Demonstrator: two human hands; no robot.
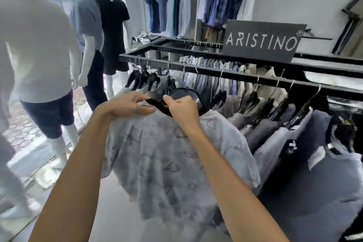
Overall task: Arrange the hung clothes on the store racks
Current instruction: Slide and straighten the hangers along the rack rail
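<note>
At the far left, beside the shop window, stand three white headless mannequins (37, 49) in a white, a blue-grey and a black top, well apart from the work. Just right of them, at the left end of the black metal clothes rack (206, 71), the left hand (127, 105) has its fingers curled over the near shoulder of a pale grey patterned short-sleeved shirt (167, 163), pinching the cloth where it meets the black plastic hanger (176, 102); this looks like steadying or smoothing the shoulder so the garment sits square. Next to it the right hand (182, 109) grips the hanger near its neck, thumb up and fingers wrapped round the bar, probably to carry its weight. The shirt hangs off the hanger below and in front of the rack's front rail; whether its hook is on the rail cannot be told. Further right along that rail hang grey, beige and dark navy shirts (306, 143), spaced out on their own hangers. A dark grey ARISTINO sign (261, 40) stands on the rack's top, towards its right end.
</note>
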